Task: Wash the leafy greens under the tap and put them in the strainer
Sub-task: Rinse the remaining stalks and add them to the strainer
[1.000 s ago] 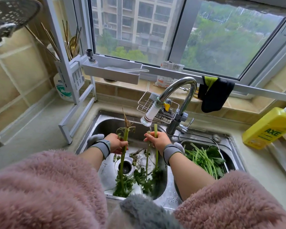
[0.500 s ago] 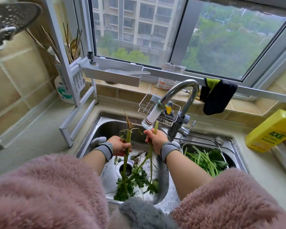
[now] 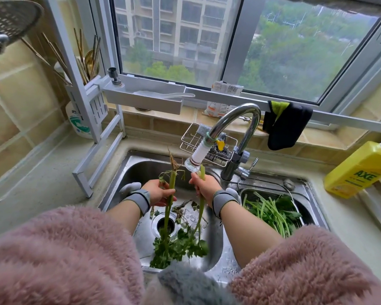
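Note:
Over the left sink basin (image 3: 141, 170) my left hand (image 3: 160, 192) grips a rooted green stalk (image 3: 171, 192), root end up and leaves hanging over the drain. My right hand (image 3: 205, 186) grips a thinner stalk (image 3: 201, 213) right under the tap's white nozzle (image 3: 196, 158); its leaves (image 3: 191, 244) dangle beside the other bunch. The metal strainer (image 3: 294, 202) sits in the right basin, holding a pile of washed greens (image 3: 273, 211). Whether water runs from the nozzle is unclear.
A chrome tap (image 3: 244, 126) arches over the sink, with a wire sponge rack (image 3: 198, 139) behind it. A yellow detergent bottle (image 3: 361, 170) lies on the right counter. A white utensil rack (image 3: 90, 100) stands at left. Plant scraps lie around the drain (image 3: 164, 224).
My right hand has moved its stalk up and closer to the nozzle, and the two bunches now hang nearer each other. The left hand has barely moved.

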A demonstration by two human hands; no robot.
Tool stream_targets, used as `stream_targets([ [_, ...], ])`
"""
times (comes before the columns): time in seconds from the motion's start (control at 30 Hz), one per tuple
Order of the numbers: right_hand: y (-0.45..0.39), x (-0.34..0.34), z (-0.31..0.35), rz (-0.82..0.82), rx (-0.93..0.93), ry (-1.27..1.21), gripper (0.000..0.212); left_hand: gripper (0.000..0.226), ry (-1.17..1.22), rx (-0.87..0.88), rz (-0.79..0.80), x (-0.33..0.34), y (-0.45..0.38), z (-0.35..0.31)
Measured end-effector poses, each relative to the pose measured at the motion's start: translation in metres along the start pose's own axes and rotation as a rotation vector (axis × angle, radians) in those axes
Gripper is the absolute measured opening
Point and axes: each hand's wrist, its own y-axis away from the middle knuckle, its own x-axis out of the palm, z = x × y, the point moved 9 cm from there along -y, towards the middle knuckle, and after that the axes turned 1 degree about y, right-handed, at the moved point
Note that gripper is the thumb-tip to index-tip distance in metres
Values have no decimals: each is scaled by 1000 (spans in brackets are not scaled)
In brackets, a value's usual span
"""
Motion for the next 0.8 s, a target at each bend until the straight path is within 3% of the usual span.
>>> stream_targets([
  [0.2,7,8,7,49,-119,-40,4,11,-47,42,-7,5,0,-4],
  [0.37,4,11,11,32,-140,1,28,14,-109,71,-40,7,0,-9],
  [0.8,3,14,9,39,-129,10,23,3,-95,86,98,24,5,-12],
])
